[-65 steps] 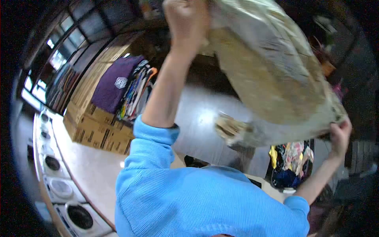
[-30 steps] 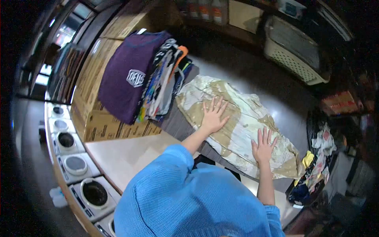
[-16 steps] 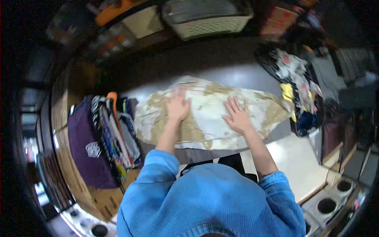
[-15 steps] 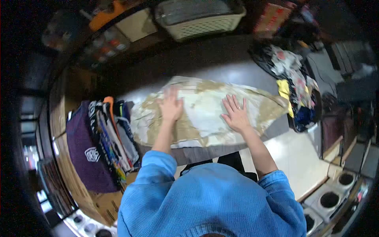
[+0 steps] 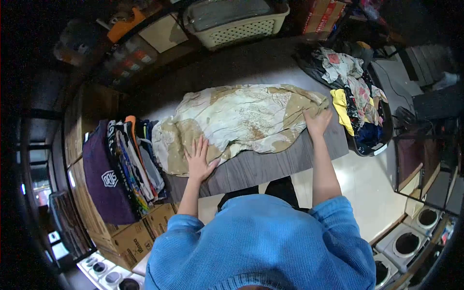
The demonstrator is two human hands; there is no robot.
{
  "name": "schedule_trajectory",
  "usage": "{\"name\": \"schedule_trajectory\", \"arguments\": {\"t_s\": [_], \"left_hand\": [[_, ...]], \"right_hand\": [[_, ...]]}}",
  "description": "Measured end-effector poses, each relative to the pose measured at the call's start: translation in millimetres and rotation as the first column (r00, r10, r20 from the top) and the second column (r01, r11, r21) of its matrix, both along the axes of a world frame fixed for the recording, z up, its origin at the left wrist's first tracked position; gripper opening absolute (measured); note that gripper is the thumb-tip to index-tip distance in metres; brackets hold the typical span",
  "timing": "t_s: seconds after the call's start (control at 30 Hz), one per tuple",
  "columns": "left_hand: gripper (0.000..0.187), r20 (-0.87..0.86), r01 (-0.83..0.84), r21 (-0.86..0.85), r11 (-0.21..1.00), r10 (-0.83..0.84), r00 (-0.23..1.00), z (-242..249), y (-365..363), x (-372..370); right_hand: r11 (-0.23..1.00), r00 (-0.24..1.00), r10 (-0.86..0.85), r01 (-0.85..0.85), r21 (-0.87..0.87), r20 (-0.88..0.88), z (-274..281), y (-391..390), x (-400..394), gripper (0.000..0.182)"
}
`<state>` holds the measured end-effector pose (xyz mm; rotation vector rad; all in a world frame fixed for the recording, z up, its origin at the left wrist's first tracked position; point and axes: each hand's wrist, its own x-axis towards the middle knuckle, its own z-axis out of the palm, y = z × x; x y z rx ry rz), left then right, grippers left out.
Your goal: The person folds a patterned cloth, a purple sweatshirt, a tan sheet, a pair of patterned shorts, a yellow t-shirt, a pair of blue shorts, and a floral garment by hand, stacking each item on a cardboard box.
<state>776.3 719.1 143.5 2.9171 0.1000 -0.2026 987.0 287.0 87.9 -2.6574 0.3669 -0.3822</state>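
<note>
A cream and tan patterned cloth (image 5: pixel 241 116) lies wrinkled across the dark wood-grain table (image 5: pixel 270 169). My left hand (image 5: pixel 198 162) rests with spread fingers on the cloth's lower left edge, palm partly on the table. At the right end of the cloth is my right hand (image 5: pixel 317 122), its thumb and fingers around the cloth's edge. Whether those fingers pinch the fabric firmly is hard to see, but the edge lies bunched between them.
Folded clothes, a purple one (image 5: pixel 113 179) outermost, stand in a row at the left. A dark basket (image 5: pixel 374 150) of crumpled clothes, with a yellow piece (image 5: pixel 342 111), is at the right. Behind the table is a cream plastic basket (image 5: pixel 246 34); cardboard boxes (image 5: pixel 135 246) stand lower left.
The cloth's near edge has moved away from the table's front edge, and the cloth looks narrower and more wrinkled. My left hand moved nearer to me; my right hand moved right to the cloth's end.
</note>
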Motion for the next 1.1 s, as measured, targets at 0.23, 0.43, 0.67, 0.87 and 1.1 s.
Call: {"name": "schedule_trajectory", "arguments": {"t_s": [0.23, 0.43, 0.67, 0.87, 1.1], "left_hand": [[0.087, -0.068, 0.121, 0.02, 0.992, -0.119, 0.991, 7.2, 14.9, -9.5], [0.086, -0.062, 0.278, -0.054, 0.959, -0.281, 0.958, 8.7, -2.6, -5.6], [0.077, 0.015, 0.268, 0.052, 0.962, -0.269, 0.963, 11.3, -20.5, -12.7], [0.071, -0.043, 0.225, -0.017, 0.974, -0.226, 0.973, 1.7, -26.6, -17.6], [0.064, -0.063, 0.123, -0.111, 0.986, -0.13, 0.989, 21.9, -31.4, -8.6]], "right_hand": [[0.769, 0.973, -0.102, -0.056, 0.637, 0.209, 60.2, 12.0, 31.2, 0.047], [0.968, 0.96, -0.228, 0.206, 0.14, 0.161, 136.8, -54.5, 7.1, 0.066], [0.859, 0.874, -0.392, 0.459, 0.224, -0.287, 37.2, -164.4, -22.7, 0.078], [0.96, 0.942, -0.276, 0.282, 0.003, -0.192, 65.8, -150.5, -36.7, 0.06], [0.411, 0.733, -0.077, 0.641, 0.648, -0.675, -5.0, -165.9, -8.9, 0.026]]}}
